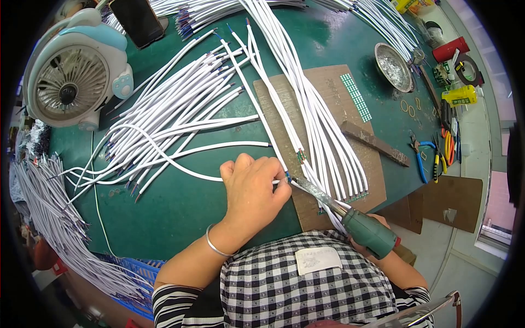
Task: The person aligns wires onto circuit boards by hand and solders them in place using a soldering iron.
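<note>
My left hand [254, 188] is closed, with thumb and fingers pinching a white cable [208, 177] near its stripped end. Coloured wire tips poke out just past the fingertips. Held in my right hand [380, 221] is a soldering iron [369, 232] with a thick green body and a metal barrel. Its tip lies close to those wire ends. Much of my right hand is hidden behind the green body. Beneath the barrel, a bundle of white cables [311, 120] runs over a brown board [342, 87], their near ends at small green circuit boards [358, 195].
A heap of white cables [175, 98] spreads at left, near a fan [68, 71] and a phone [136, 22]. To the right are a metal bar [374, 143], a green circuit panel [355, 97], a metal bowl [394, 68] and pliers [421, 158]. More cables [49, 202] hang beyond the left edge.
</note>
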{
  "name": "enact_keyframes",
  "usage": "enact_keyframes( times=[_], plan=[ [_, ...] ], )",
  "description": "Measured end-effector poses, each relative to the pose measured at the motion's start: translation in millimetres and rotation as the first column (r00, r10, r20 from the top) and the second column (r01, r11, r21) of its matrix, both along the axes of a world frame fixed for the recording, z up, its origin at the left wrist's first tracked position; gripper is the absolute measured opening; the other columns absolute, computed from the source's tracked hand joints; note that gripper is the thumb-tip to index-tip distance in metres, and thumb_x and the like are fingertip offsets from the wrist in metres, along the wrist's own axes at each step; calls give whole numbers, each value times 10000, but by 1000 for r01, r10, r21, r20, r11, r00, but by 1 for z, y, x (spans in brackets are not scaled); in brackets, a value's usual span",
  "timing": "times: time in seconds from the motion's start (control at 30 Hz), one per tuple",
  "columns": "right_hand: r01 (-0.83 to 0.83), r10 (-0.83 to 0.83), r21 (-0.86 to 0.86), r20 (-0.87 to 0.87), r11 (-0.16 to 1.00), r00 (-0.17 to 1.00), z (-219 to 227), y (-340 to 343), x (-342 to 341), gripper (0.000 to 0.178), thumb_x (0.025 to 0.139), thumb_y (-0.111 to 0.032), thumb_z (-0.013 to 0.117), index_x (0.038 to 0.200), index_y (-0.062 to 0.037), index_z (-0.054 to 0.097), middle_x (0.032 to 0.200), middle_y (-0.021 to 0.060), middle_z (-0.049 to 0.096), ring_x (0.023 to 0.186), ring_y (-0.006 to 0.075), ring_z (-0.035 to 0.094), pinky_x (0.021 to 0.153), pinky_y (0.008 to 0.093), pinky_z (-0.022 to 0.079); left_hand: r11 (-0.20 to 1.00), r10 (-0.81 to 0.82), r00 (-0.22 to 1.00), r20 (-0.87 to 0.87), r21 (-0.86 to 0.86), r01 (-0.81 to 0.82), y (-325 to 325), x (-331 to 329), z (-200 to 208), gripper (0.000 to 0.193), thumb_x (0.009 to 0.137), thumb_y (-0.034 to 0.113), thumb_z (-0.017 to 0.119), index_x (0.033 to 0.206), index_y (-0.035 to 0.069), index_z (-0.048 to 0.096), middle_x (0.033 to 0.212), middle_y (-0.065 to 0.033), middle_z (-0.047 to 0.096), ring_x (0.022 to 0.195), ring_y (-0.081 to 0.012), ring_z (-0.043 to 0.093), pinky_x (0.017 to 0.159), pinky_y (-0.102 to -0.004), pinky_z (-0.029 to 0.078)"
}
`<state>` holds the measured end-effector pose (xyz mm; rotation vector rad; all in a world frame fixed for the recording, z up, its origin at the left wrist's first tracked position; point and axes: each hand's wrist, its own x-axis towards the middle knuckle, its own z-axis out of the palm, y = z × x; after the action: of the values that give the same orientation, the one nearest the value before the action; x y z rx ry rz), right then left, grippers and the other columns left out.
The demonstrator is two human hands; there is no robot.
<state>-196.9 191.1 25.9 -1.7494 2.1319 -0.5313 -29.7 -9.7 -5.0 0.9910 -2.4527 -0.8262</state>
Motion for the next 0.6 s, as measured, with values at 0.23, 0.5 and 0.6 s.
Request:
enact_keyframes(
  times=[0.23, 0.5, 0.6],
  plan=[
    [104, -122, 186, 91, 977, 988, -2, 11, -2, 97, 637, -145, 672, 699, -83, 632, 633, 70, 601, 534, 234, 594, 519, 312, 493, 1000, -2, 1000, -2, 10, 2, 0, 1, -1, 96, 663, 126, 640, 670, 115, 545, 660, 17, 539, 700, -194, 419, 715, -370, 258],
    [10, -6, 127, -30, 992, 1000, 6, -3, 0, 132, 619, -172, 675, 714, -88, 637, 648, 73, 602, 548, 252, 594, 515, 327, 494, 1000, -8, 1000, -5, 2, 8, 0, 1, -2, 92, 668, 131, 637, 681, 114, 547, 665, 16, 540, 704, -198, 424, 721, -372, 262],
    [15, -8, 168, -43, 986, 999, 12, -7, 2, 136, 622, -183, 673, 722, -97, 638, 656, 72, 602, 555, 254, 595, 519, 332, 494, 1000, -10, 1000, -7, -6, 10, 0, 1, -2, 92, 667, 131, 637, 680, 113, 547, 666, 15, 541, 706, -198, 426, 721, -373, 264]
  ],
)
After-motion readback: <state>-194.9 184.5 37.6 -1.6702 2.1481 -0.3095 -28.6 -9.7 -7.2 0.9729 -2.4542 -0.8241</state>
